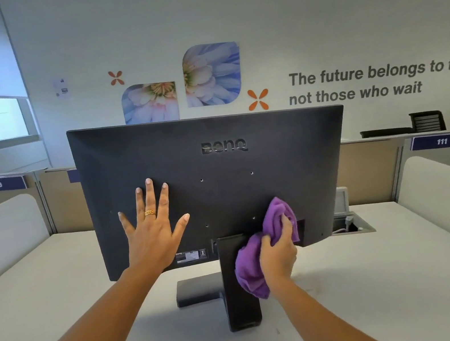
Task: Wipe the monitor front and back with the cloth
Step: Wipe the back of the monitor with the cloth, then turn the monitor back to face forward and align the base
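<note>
Standing with its back to the camera, the monitor rests on its dark stand on the white table. The purple cloth is bunched against the monitor's lower back, just right of where the stand joins it, and part of it hangs over the stand's neck. The right grip is curled round the cloth, thumb and fingers sunk into its folds, pressing it to the monitor. The left grip lies flat on the monitor's back, left of centre, with fingers straight and spread wide, holding nothing. A gold ring sits on one finger.

A label sticker sits on the monitor's bottom edge, left of the stand. To the monitor's right an open cable hatch is set in the table. Behind the monitor, the wall carries flower pictures and grey lettering.
</note>
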`<act>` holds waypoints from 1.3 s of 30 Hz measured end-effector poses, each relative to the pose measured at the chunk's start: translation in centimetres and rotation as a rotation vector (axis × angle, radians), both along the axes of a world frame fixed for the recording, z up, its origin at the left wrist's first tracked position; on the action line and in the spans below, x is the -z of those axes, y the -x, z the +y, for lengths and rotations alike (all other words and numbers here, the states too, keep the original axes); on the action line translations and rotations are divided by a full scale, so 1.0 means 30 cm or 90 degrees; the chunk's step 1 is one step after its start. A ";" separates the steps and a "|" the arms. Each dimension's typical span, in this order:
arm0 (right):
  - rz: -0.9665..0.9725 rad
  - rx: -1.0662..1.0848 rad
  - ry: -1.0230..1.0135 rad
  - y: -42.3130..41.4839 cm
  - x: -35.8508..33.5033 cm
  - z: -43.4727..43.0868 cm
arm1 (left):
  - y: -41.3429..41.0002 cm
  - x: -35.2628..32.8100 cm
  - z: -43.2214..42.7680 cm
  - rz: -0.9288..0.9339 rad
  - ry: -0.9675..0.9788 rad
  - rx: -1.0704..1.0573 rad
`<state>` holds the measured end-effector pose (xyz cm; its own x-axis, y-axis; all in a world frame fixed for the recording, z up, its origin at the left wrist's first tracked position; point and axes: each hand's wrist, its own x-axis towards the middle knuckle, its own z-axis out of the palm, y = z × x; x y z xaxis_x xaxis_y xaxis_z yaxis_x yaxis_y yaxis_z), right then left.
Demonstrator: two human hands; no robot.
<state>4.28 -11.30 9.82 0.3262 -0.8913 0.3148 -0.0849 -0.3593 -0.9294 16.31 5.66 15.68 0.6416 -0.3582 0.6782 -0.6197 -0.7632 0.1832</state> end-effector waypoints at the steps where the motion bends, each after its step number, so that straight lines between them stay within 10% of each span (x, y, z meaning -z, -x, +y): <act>1: 0.021 -0.013 0.024 0.007 0.006 0.008 | 0.004 0.007 -0.004 0.001 0.001 0.000; 9: 0.182 -0.183 0.173 0.111 0.027 0.009 | 0.096 0.083 -0.066 0.010 -0.021 0.038; 26: 0.559 0.080 0.257 0.510 0.157 -0.310 | 0.351 0.436 -0.165 0.210 -0.223 0.118; 33: 0.839 0.033 0.235 0.678 0.243 -0.458 | 0.417 0.511 -0.211 0.215 -0.239 0.153; 39: 0.838 -0.052 0.104 0.717 0.357 -0.466 | 0.427 0.551 -0.225 0.262 -0.226 0.151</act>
